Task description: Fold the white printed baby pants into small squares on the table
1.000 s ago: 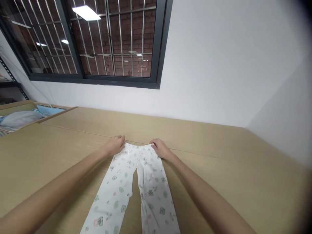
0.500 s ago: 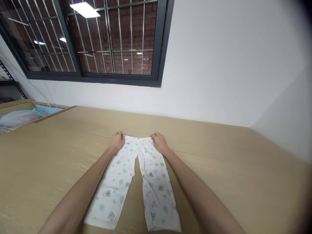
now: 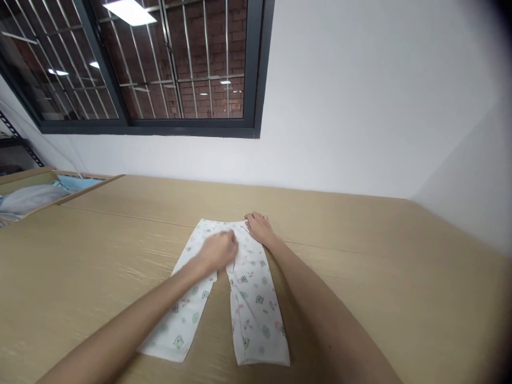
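Observation:
A pair of small white trousers (image 3: 256, 298) with green and pink animal prints lies flat, waistband at the far end and legs spread toward me. My right hand (image 3: 259, 226) is at the right corner of the waistband, its fingers curled on the fabric. Slightly blurred, my left hand (image 3: 219, 249) is over the upper middle of the trousers, near the crotch. Its fingers are curled in, and whatever they may hold is hidden. The left corner of the waistband lies free of any hand.
The trousers lie on a wide tan tabletop (image 3: 360, 288) with a seam across it. At the far left, a wooden-rimmed bin (image 3: 86, 186) holds white and blue fabric (image 3: 36, 198). Behind stand a white wall (image 3: 340, 106) and a dark-framed barred window (image 3: 192, 129).
My left hand has left the left waistband corner and moved right and nearer, over the middle of the trousers. My right hand stays at its corner.

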### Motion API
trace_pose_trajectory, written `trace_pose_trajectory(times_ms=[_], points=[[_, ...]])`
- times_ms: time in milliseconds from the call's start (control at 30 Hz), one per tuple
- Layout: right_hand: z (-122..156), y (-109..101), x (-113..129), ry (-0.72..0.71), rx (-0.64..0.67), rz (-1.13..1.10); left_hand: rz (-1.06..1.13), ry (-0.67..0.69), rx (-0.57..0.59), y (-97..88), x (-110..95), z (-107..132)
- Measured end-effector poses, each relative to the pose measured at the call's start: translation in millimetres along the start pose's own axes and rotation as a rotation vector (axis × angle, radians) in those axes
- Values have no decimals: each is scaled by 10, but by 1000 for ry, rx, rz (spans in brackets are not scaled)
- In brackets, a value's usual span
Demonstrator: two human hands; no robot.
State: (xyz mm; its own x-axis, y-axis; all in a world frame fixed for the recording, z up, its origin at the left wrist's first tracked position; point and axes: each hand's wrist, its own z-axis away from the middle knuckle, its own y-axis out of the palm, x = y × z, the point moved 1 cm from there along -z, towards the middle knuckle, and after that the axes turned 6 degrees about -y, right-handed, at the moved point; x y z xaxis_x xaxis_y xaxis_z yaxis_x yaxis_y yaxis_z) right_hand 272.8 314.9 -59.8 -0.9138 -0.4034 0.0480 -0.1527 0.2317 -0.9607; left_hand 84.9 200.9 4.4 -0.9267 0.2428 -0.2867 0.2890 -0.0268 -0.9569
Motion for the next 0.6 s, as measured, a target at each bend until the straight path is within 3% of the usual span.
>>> trace_pose_trajectory(times_ms=[133, 233, 400, 600], points=[[0, -8, 18, 9, 5, -4, -5, 185, 277, 197, -573, 953], [8, -5, 37, 31, 6, -5, 45, 192, 434, 440, -776, 1345], [32, -3, 60, 69, -1, 4, 141, 191, 425, 757, -851, 1373], [52, -3, 57, 93, -11, -11, 97, 217, 389, 775, -850, 1356]])
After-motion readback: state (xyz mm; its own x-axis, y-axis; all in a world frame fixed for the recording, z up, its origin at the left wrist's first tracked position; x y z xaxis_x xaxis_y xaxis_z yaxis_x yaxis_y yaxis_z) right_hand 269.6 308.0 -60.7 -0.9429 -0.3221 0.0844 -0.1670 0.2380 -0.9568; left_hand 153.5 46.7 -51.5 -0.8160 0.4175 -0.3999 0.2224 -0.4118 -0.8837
